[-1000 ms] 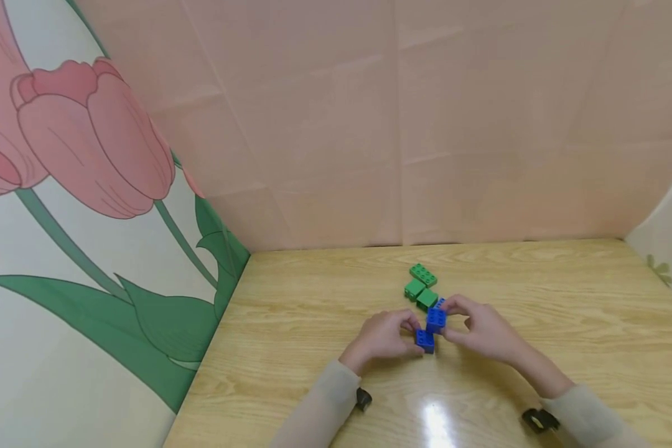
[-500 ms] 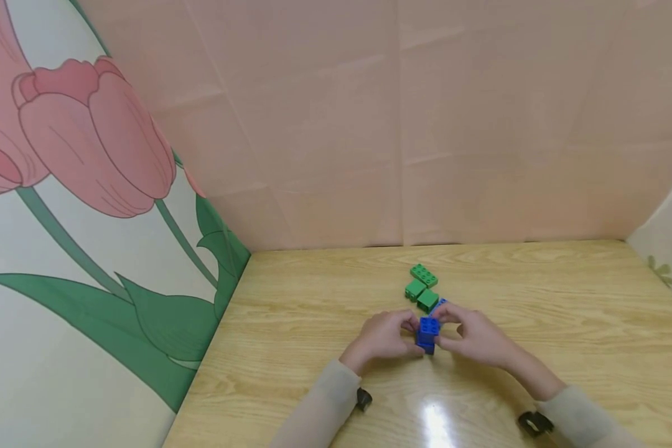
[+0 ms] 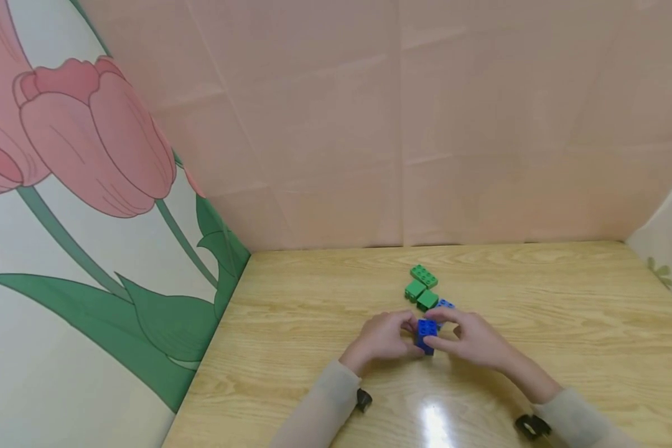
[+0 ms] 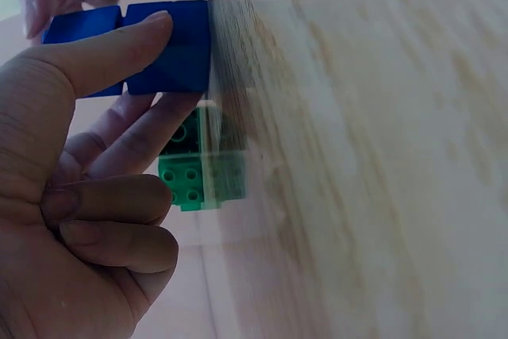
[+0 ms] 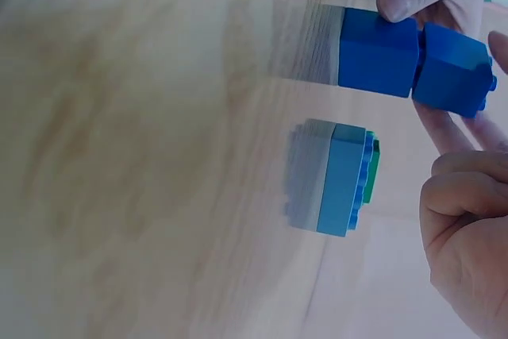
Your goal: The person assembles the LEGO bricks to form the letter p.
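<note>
In the head view, two dark blue toy building bricks are stacked on the table between the hands. My left hand pinches the lower blue brick, its thumb lying across the near side in the left wrist view. The upper blue brick is held between the thumb and fingers of my right hand. Seen from the right wrist, this upper brick tilts slightly, and a thin dark gap runs between the two. Its studs point up, away from the table.
Just behind the hands lies a lighter blue long brick, partly covered by the right fingers in the head view. Beyond it are a studded green brick and two smaller green bricks, one left of the other. A pink-covered wall rises behind the table.
My right hand has brought the upper blue brick left and down onto the lower one, more squarely over it now. The left hand has stayed put. More of the lighter blue brick shows.
</note>
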Demonstrator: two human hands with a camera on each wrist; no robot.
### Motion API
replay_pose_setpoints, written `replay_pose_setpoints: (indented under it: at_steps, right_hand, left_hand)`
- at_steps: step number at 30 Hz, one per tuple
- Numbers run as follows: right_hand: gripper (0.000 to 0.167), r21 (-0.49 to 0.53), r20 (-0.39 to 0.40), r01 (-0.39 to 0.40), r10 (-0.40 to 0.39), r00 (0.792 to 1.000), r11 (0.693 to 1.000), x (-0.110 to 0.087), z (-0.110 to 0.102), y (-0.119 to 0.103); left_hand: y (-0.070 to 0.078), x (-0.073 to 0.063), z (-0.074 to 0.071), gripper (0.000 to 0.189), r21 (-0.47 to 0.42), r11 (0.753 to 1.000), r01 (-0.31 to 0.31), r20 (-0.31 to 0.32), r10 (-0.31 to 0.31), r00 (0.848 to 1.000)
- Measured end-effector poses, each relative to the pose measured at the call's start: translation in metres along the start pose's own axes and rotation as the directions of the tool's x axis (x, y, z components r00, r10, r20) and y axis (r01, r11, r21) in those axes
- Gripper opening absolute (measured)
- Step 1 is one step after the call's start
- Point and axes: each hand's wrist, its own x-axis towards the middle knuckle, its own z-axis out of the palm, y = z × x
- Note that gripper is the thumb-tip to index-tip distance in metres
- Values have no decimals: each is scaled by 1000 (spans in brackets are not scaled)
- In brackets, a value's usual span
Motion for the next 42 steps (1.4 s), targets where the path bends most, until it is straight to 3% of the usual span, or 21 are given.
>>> replay_pose_setpoints:
  at_steps: [7,21,42]
  right_hand:
    - [33,57,16,-14,13,1000,998,-2,3,-3]
    - [23,17,12,6,-6,1000,1000,1,6,-6]
    - [21,37,46,-49,47,998,998,1,4,-3]
  left_hand:
    - [-3,0,5,32,-13,1000,-1,-1,1,1000]
    - [-4,-1,7,32,-11,1000,-16,-15,16,1000]
    - [-3,0,3,31,6,999,-40,-24,40,999]
